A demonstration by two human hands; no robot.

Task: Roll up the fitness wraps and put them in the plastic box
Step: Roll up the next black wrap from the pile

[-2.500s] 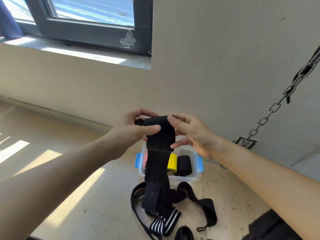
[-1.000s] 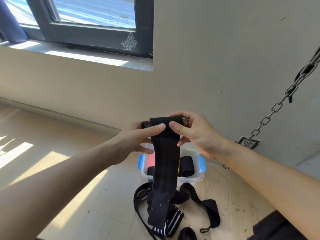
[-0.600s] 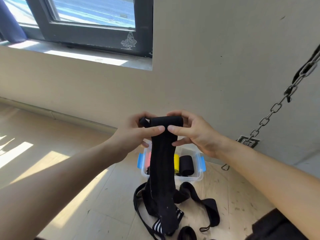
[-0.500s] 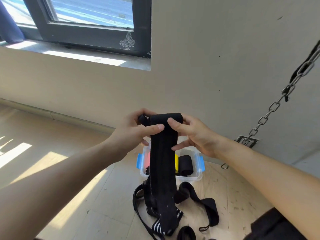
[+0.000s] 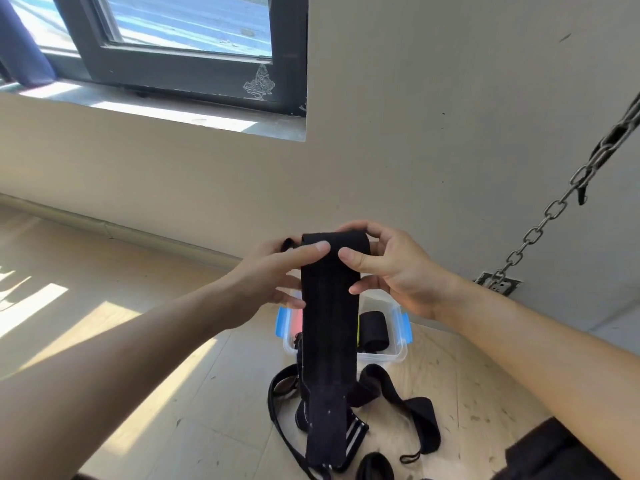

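Here, thumbs and fingertips of left hand (image 5: pixel 273 275) and right hand (image 5: pixel 391 268) pinching rolled top of long black fabric fitness wrap (image 5: pixel 329 341), held mid-air. Tail hanging over clear plastic box with blue latches (image 5: pixel 398 355) on pale wooden floor (image 5: pixel 173 393).

Both bare arms reach forward, with the two hands raised close together. The left hand (image 5: pixel 266 282) and the right hand (image 5: pixel 391 268) each pinch the black wrap (image 5: pixel 329 323) with thumb and fingers.
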